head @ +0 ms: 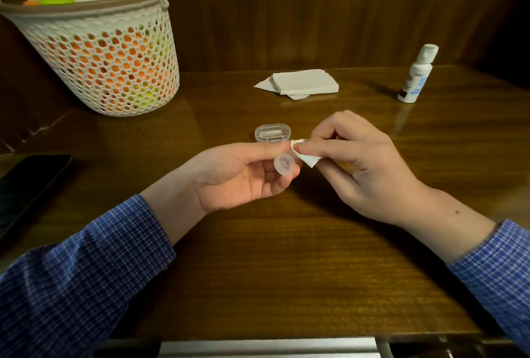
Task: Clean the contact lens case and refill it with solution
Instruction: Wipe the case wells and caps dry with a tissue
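One lens case (284, 163) pinched in left grip (243, 174), open cup facing the camera, right grip (358, 162) pinching one tissue piece (308, 158) against it, one solution bottle (416, 75) upright near the tabletop (286, 257) far right corner.

The solution bottle (416, 75) near the bench's far right corner carries a label with blue and dark patches; its print is too blurred to read.

A white perforated plastic basket (106, 62) holding orange and green items stands at the wooden table's (258, 257) back left; a dark flat phone (25, 185) lies at its left edge.
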A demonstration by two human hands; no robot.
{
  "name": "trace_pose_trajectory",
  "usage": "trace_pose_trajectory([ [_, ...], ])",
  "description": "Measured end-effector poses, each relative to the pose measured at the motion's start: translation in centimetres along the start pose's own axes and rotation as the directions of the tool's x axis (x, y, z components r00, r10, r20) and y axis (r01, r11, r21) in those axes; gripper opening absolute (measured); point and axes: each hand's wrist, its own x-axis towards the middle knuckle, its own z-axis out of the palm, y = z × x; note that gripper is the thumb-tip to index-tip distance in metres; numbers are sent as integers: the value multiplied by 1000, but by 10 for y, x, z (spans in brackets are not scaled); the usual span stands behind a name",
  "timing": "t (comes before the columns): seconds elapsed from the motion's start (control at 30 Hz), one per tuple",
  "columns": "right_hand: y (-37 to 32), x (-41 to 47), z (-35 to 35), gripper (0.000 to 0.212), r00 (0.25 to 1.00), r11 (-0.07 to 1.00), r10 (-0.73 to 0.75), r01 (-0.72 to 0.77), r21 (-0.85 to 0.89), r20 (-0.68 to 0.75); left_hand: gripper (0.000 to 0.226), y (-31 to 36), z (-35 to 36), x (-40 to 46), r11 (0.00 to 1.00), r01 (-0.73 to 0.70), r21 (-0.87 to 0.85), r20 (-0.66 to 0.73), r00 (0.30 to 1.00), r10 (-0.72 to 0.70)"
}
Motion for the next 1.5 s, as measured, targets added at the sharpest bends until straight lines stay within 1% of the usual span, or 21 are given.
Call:
trace_pose_trajectory([
  [0.13, -2, 0, 4, 26, 999, 1000, 9, -9, -2, 39, 27, -1, 1, 0, 1000, 11, 12, -36, 999, -11],
  [0.27, -7, 1, 6, 24, 991, 991, 98, -105, 78, 89, 36, -4, 3, -1, 995, -44, 84, -67, 997, 50],
  [0.37, -11, 4, 6, 23, 976, 965, 193, -208, 158, 104, 37, -6, 6, -2, 989, -98, 111, -96, 989, 109],
  [0.53, -19, 6, 7, 13, 912, 857, 387, -411, 312, 138, 47, -11, 11, 1, 953, -181, 244, -185, 956, 229],
  [0.63, -18, 7, 5, 13, 856, 760, 481, -515, 397, 190, 49, -13, 13, 3, 939, -216, 268, -235, 930, 281],
  [0.7, -15, 8, 3, 16, 802, 632, 522, -592, 501, 290, 48, -13, 13, 4, 937, -221, 271, -249, 924, 290],
  [0.73, -14, 9, 1, 17, 768, 518, 529, -630, 579, 362, 48, -13, 13, 5, 939, -216, 269, -248, 926, 284],
  [0.83, -13, 13, -5, 18, 631, 50, 534, -688, 724, 563, 51, -9, 13, 6, 950, -217, 222, -235, 934, 269],
  [0.87, -12, 13, -7, 18, 600, -64, 541, -670, 740, 590, 51, -7, 12, 6, 955, -228, 189, -239, 933, 270],
  [0.9, -12, 13, -8, 18, 585, -132, 551, -642, 755, 594, 51, -6, 10, 7, 959, -241, 151, -244, 931, 273],
  [0.93, -12, 12, -9, 17, 590, -120, 576, -624, 772, 566, 50, -5, 9, 7, 960, -254, 115, -240, 931, 275],
  [0.97, -13, 11, -8, 16, 614, -1, 617, -625, 780, 493, 49, -4, 7, 7, 961, -262, 91, -228, 934, 276],
  [1.0, -14, 8, -6, 13, 662, 212, 652, -628, 749, 370, 48, -4, 6, 6, 961, -264, 86, -210, 938, 277],
  [1.03, -16, 6, -5, 11, 728, 456, 651, -602, 656, 216, 47, -4, 5, 6, 959, -263, 104, -194, 940, 279],
  [1.07, -19, 4, -2, 13, 801, 655, 593, -543, 525, 89, 45, -5, 5, 6, 955, -260, 141, -188, 940, 284],
  [1.1, -21, 3, 1, 14, 859, 775, 511, -469, 424, 17, 42, -6, 5, 7, 948, -257, 187, -186, 938, 291],
  [1.13, -23, 3, 4, 14, 893, 831, 450, -410, 376, -21, 38, -7, 5, 7, 940, -253, 231, -187, 936, 298],
  [1.17, -24, 2, 6, 14, 909, 855, 415, -373, 359, -44, 34, -7, 6, 7, 932, -249, 265, -191, 933, 304],
  [1.27, -24, 0, 9, 14, 916, 860, 398, -358, 363, -42, 38, -8, 7, 7, 914, -246, 323, -215, 921, 324],
  [1.37, -23, 0, 10, 14, 919, 863, 391, -348, 366, -50, 44, -9, 7, 7, 910, -265, 319, -213, 916, 341],
  [1.5, -22, -2, 11, 18, 949, 907, 309, -277, 319, -55, 37, -9, 5, 8, 924, -263, 277, -192, 927, 321],
])
